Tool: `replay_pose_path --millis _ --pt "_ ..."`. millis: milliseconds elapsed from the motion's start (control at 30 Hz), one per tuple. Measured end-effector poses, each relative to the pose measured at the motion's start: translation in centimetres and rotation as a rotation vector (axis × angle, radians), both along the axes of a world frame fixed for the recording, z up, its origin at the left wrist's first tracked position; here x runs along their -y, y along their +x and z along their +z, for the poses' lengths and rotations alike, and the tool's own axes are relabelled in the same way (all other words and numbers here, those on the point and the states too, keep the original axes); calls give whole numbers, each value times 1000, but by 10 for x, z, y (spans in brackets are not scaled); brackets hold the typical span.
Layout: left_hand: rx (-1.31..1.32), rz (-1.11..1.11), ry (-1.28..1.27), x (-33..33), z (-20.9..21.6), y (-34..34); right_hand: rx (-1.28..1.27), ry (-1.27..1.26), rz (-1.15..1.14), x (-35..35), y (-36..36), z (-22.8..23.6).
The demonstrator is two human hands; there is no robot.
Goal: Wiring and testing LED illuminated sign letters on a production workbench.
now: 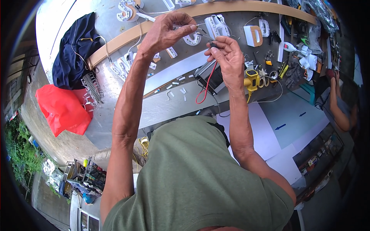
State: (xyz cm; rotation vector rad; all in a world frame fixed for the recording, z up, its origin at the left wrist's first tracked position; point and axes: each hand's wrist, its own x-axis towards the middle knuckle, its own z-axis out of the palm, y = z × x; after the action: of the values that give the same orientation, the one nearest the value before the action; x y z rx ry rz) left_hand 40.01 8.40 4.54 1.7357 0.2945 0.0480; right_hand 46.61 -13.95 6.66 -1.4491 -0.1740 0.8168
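My left hand [166, 35] is raised over the metal worktable [162, 111], thumb and forefinger pinched on a thin wire [202, 24]. To its right, my right hand [230, 63] closes its fingers on a small black clip or connector [212, 44]; its exact kind is hard to make out. A red cable [208, 82] hangs in a loop beneath that hand. Between the hands, thin leads run close to the fingertips. Below them on the table are white letter-shaped shells [217, 26] and a dark finned metal box [211, 75], partly covered by my right hand.
A long curved tan strip [246, 6] spans the table's far side. Dark blue cloth [76, 50] and a red bag [63, 107] lie left. Right are a yellow tool [252, 80], a white bottle [288, 47] and assorted clutter. Another person's arm [339, 109] shows at far right.
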Motion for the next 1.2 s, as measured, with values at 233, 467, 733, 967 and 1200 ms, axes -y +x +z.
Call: replay_pose_path --millis 233,467,733,967,1200 --pt "-23 -5 12 2 1 -2 166 -84 -14 0 4 5" --pt "-34 -38 -27 2 -4 -3 175 -67 -10 -1 5 -1" --pt "-63 -37 -62 4 -2 -2 196 -58 5 0 5 -3" --pt "-50 -39 -66 4 -2 -2 183 -69 15 1 6 -4" --pt "-54 -28 -44 5 -4 -2 159 -60 0 -1 4 -1"
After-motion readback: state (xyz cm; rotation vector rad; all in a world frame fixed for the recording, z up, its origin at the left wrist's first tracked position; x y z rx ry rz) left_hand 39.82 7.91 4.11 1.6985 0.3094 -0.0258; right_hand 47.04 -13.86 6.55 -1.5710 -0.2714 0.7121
